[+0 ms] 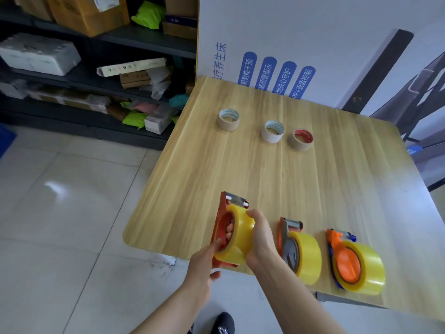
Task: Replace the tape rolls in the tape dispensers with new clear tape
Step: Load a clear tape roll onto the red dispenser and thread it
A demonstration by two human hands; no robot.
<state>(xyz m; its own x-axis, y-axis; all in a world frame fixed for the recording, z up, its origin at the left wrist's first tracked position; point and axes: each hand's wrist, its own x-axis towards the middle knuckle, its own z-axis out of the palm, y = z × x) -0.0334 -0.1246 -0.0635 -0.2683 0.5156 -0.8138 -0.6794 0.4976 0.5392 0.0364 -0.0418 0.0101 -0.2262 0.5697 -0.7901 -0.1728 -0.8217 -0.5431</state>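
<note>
Both hands work at the near left corner of a wooden table (265, 177), a pale, straight-grained top with rounded corners that fills most of what I see through the head camera. My left hand (204, 261) grips the flat plate of a red dispenser (220, 213) from the outer side, while my right hand (261, 237) wraps round a fat clear roll (238, 221), glossy and yellow-tinted, that sits against the plate. Fingertips show through the roll's hollow centre, though I cannot tell from this angle whether the roll is fully seated on its hub. At the far end of this dispenser is a metal cutter with white rollers (237, 201). To the right, along the near edge, lie a second dispenser (289, 247), orange with a grey hub, and a third dispenser (346, 263), orange and blue; each already carries a full yellowish-clear roll and lies on the table well apart from my hands. Far across the table stand three short cardboard cores (229, 121), dull beige rings with almost no tape left, one of them red inside. I judge the task nearly done: two dispensers are reloaded, and the red one needs its roll pressed home and, most likely, the tape threaded to the cutter.
</note>
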